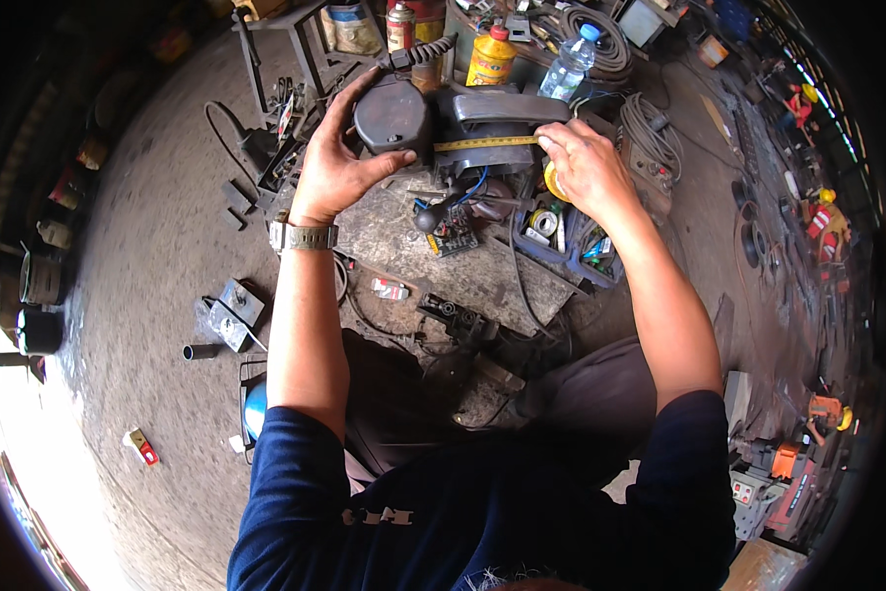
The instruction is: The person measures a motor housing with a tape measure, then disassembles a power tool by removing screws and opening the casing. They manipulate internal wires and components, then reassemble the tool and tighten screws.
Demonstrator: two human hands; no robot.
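Measuring looks like the step in hand: past the circuit board [453,238], our left hand [336,165] grips the round dark cover [392,113], thumb and fingers spread wide, while our right hand [586,165], nearly closed, pinches the yellow tape [487,144] running across the dark housing [510,108]. We judge the next move calls for a straight, taut line and careful reading, the yellow bottle [491,61] standing just behind.
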